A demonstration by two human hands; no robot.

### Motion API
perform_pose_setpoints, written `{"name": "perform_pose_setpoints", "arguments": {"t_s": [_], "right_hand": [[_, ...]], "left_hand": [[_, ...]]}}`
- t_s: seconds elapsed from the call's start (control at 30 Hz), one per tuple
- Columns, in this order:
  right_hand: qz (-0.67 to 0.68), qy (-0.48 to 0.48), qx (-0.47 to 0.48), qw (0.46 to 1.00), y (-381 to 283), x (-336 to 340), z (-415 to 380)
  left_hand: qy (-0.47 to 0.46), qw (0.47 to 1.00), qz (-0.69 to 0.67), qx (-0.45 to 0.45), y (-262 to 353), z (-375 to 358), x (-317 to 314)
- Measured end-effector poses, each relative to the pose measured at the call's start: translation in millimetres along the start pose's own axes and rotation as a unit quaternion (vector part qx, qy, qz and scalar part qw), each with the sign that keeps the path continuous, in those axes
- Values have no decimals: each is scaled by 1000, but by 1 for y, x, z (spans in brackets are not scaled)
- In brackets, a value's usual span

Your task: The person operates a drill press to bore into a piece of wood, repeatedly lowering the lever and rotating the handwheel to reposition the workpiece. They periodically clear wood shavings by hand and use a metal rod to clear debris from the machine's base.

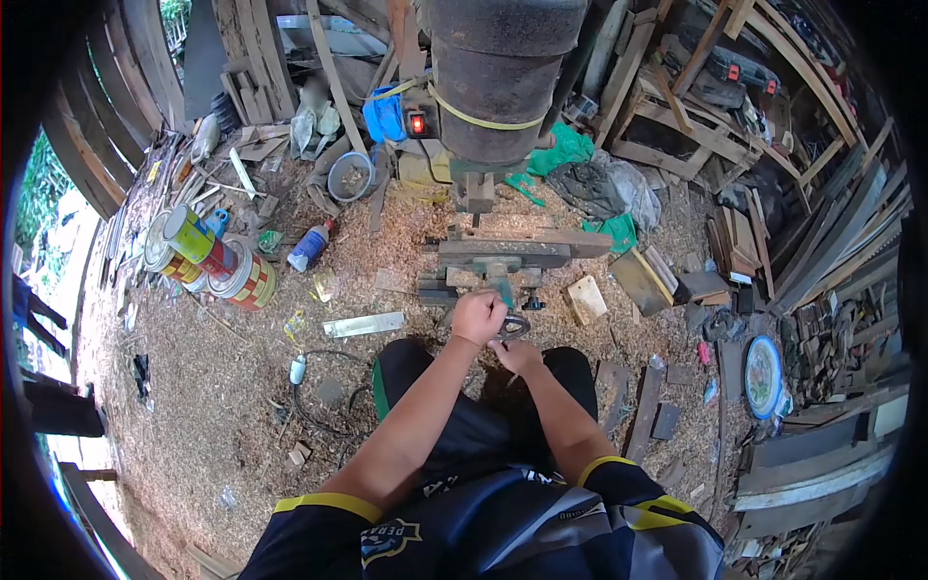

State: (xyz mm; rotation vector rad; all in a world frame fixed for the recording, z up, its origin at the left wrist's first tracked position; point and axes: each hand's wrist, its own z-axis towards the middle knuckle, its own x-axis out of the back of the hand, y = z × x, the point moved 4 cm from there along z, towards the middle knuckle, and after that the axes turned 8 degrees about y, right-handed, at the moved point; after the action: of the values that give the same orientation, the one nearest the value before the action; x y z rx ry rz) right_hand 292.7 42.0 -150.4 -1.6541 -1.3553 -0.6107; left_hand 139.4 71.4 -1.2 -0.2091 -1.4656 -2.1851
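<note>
Head view: left hand (480,317) fisted on the handwheel (527,327); right hand (522,358) at its near side, grip unclear to me. Cranking, I judge; more turning calls for steadiness.

Left of the drilling machine (498,82), paint cans (253,277) are standing on the wood shavings (184,416), and a bottle (308,247) is lying between them and it. Right of it, a wood block (586,300) is lying.

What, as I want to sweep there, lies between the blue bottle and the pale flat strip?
Between the bottle and the pale strip, a crumpled yellowish scrap lies on the wood shavings, as the head view shows.
</note>
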Motion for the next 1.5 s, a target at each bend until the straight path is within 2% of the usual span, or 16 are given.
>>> {"name": "perform_pose_setpoints", "arguments": {"t_s": [0.5,0.63,0.7,0.77,0.83,0.9,0.97,1.07,1.13,1.2,1.27,1.33,1.4,1.43,1.47,1.5], "right_hand": [[-6,-11,6,1000,-4,2,-2],[-20,26,3,999,8,-18,9],[47,107,92,989,32,-60,36],[108,116,83,984,35,-54,31],[247,115,-28,962,42,-32,22],[298,228,-56,925,60,-6,15],[410,272,-78,867,103,-1,43],[442,351,-109,818,72,136,7],[497,458,11,737,55,222,3],[564,504,143,638,2,317,-15],[577,496,214,612,-66,407,-61],[543,482,334,601,-113,479,-90],[534,518,385,546,-165,538,-121],[528,489,432,544,-178,565,-120],[540,503,422,527,-197,589,-125],[544,486,415,544,-211,614,-117]], "left_hand": [[-13,1000,-10,-14,0,-1,2],[-22,1000,-14,-15,1,2,3],[-24,999,-12,-19,3,0,6],[-31,999,-25,-14,4,2,6],[-31,999,-8,-10,2,2,5],[-32,999,-6,-13,-2,1,3],[-36,999,-10,-16,-5,-1,1],[-43,999,-5,-25,-11,-4,-1],[-43,998,25,-34,-16,-5,-4],[-58,998,21,-33,-23,-7,-7],[-81,997,-3,21,-22,-8,-7],[-76,997,28,12,-29,-9,-9],[-64,997,47,1,-24,-7,-8],[-61,997,37,7,-21,-7,-7],[-59,998,28,15,-21,-7,-5],[-59,998,30,16,-27,-6,-7]]}}
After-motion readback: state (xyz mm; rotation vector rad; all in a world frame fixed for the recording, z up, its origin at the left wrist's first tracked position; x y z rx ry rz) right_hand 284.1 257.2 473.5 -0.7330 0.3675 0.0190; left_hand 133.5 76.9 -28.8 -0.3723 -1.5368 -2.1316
